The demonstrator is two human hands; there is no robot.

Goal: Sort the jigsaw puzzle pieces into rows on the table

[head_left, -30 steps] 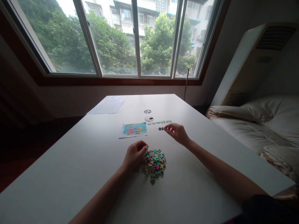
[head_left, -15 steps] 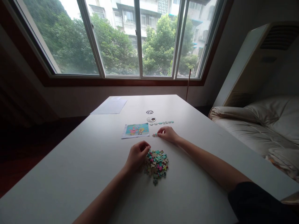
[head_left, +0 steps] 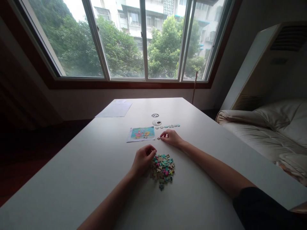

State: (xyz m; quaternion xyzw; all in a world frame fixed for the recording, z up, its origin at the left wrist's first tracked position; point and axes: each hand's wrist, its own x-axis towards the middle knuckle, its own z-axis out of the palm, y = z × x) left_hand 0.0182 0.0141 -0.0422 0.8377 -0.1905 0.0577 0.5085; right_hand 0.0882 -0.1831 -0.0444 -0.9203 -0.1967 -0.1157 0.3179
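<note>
My right hand (head_left: 171, 138) reaches over the table with thumb and fingertips pinched on a small jigsaw puzzle piece (head_left: 158, 138), just right of a colourful cartoon picture sheet (head_left: 141, 133). Beyond that hand runs a row of puzzle pieces (head_left: 167, 126). My left hand (head_left: 144, 158) is curled closed at the upper left edge of a heap of puzzle pieces (head_left: 164, 167); the heap mixes turquoise, pink, yellow and bare brown pieces. Whether anything sits between the left fingers I cannot make out.
Two small round items (head_left: 156, 123) lie beyond the row on the white table (head_left: 203, 159). White paper sheets (head_left: 114, 109) rest at the far left. A pale leather sofa (head_left: 251, 127) stands to the right, and windows (head_left: 127, 44) are ahead.
The view has shifted slightly, moving everything a little to the right. My right fingertips have drawn slightly left toward the picture sheet with the puzzle piece. The left hand stays by the heap.
</note>
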